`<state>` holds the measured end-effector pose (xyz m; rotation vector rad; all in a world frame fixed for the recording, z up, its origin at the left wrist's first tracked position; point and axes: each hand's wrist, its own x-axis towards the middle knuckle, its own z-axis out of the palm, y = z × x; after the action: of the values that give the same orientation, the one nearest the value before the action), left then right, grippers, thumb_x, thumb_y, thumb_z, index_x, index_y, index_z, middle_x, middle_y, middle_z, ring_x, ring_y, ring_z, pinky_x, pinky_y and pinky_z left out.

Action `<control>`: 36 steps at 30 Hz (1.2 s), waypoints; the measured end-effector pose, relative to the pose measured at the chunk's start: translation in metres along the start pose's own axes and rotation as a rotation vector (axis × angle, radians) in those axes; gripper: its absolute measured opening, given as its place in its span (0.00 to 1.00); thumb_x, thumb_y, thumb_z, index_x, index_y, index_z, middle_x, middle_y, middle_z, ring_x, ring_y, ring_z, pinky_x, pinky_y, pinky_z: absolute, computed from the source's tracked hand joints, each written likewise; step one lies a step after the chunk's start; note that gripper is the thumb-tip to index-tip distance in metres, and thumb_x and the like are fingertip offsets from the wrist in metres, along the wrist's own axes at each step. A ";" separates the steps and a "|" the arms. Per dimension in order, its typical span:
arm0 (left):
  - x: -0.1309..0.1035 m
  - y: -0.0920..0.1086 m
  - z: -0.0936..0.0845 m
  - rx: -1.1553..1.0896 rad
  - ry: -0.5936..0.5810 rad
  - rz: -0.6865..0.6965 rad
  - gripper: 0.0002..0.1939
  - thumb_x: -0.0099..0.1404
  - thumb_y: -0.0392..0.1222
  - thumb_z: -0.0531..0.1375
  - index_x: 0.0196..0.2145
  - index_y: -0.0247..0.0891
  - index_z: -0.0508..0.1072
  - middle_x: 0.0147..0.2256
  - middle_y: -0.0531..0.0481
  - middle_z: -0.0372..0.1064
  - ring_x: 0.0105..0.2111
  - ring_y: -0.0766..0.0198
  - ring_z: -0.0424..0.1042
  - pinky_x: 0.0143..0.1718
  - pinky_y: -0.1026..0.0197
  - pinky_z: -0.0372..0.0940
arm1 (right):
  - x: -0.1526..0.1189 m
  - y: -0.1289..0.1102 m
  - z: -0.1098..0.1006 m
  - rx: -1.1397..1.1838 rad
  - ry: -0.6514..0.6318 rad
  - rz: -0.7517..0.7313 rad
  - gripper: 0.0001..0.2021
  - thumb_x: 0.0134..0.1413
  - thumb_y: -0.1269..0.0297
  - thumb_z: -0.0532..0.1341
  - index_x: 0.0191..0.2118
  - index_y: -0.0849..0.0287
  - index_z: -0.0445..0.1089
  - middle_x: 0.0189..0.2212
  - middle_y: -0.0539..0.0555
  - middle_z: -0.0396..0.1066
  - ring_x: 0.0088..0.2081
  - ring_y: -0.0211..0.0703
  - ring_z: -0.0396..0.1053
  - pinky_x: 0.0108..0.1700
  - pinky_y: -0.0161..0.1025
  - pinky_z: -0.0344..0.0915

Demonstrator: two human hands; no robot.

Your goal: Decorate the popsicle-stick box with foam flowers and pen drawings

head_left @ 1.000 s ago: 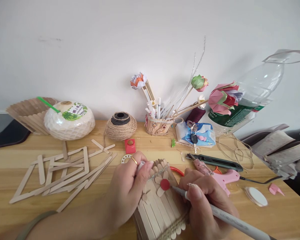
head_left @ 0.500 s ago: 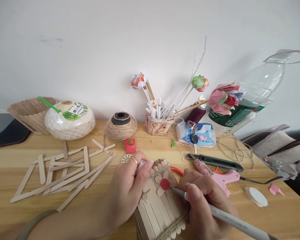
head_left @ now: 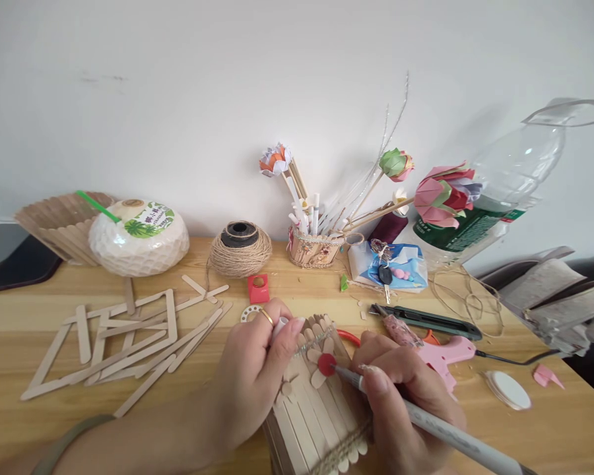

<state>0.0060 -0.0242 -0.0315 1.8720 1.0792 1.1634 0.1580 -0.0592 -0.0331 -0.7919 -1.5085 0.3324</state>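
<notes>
My right hand (head_left: 410, 402) is closed round a white marker (head_left: 450, 432), its tip touching the red round centre (head_left: 326, 365) of a small wooden flower. That flower has pale rounded petals and lies on the front of a craft-stick box (head_left: 317, 415), which is tilted toward me and trimmed with twine. My left hand (head_left: 257, 369), with a ring on one finger, pinches a small white marker cap (head_left: 279, 324) and rests against the box's upper left side. A second, uncoloured wooden flower (head_left: 287, 389) sits beside the left thumb.
Loose craft sticks (head_left: 129, 336) lie at left. Behind stand a white coconut (head_left: 138, 241), a twine spool (head_left: 240, 249) and a pen holder (head_left: 313, 248). At right are a pink glue gun (head_left: 450, 356), a utility knife (head_left: 430, 321), white discs (head_left: 507, 389) and a large bottle (head_left: 519, 165).
The marker tip has moved from the right edge of the red circle onto its face, and my right hand has shifted slightly left. My left hand and the box stay in place.
</notes>
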 end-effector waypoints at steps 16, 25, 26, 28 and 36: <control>0.000 0.002 0.000 -0.007 0.022 0.006 0.13 0.68 0.39 0.48 0.24 0.42 0.57 0.15 0.62 0.48 0.15 0.70 0.53 0.18 0.67 0.51 | -0.003 0.002 0.000 -0.014 0.025 0.020 0.13 0.62 0.72 0.54 0.25 0.58 0.59 0.18 0.45 0.57 0.20 0.32 0.56 0.21 0.32 0.54; 0.003 0.001 0.001 -0.009 0.024 0.009 0.13 0.68 0.39 0.48 0.24 0.42 0.58 0.15 0.62 0.49 0.15 0.69 0.54 0.19 0.67 0.51 | -0.006 0.003 -0.001 0.003 0.021 0.013 0.13 0.62 0.73 0.53 0.25 0.57 0.58 0.18 0.45 0.57 0.20 0.33 0.56 0.21 0.33 0.54; 0.002 0.001 0.001 -0.008 0.025 0.009 0.13 0.68 0.39 0.48 0.24 0.42 0.58 0.16 0.62 0.48 0.15 0.69 0.54 0.19 0.67 0.51 | -0.006 0.003 -0.001 0.004 0.018 0.014 0.13 0.62 0.73 0.53 0.25 0.57 0.58 0.18 0.45 0.56 0.20 0.33 0.56 0.21 0.33 0.54; 0.001 0.001 0.000 -0.008 0.019 0.007 0.13 0.68 0.39 0.48 0.24 0.42 0.58 0.15 0.62 0.48 0.15 0.69 0.53 0.18 0.67 0.51 | -0.006 0.002 -0.001 0.004 0.015 0.018 0.13 0.62 0.73 0.53 0.25 0.57 0.57 0.18 0.45 0.55 0.19 0.33 0.56 0.21 0.33 0.54; 0.001 0.001 0.000 0.002 0.012 0.020 0.14 0.69 0.39 0.48 0.24 0.42 0.57 0.16 0.62 0.48 0.16 0.69 0.54 0.19 0.67 0.51 | -0.003 0.002 -0.001 0.022 -0.007 -0.009 0.13 0.63 0.72 0.53 0.25 0.57 0.57 0.18 0.45 0.54 0.20 0.32 0.55 0.20 0.32 0.53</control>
<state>0.0062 -0.0240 -0.0304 1.8835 1.0704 1.1870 0.1595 -0.0599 -0.0371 -0.7665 -1.5120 0.3447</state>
